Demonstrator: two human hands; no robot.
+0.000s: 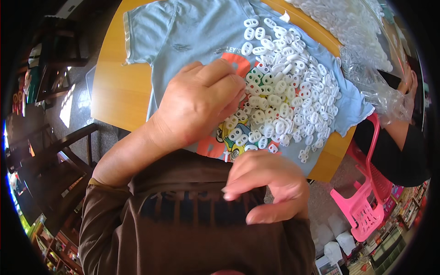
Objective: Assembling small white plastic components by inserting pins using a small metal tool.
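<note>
A heap of small white oval plastic pieces with two holes [275,98] is spread over a light blue printed T-shirt [192,27] laid on the table. At the heap's left edge is my left hand [199,103], its fingers curled in and closed. Whatever may be inside those fingers is hidden from view. My right hand [270,183] hovers in front of my body at the near side of the heap. Its thumb and fingers stand apart, with nothing visible between them.
The wooden table [112,87] shows around the shirt. More white pieces lie at the far right beside a clear plastic bag [385,98], near another person's arm [396,133]. A pink plastic chair [362,206] stands at right, dark wooden chairs [59,146] at left.
</note>
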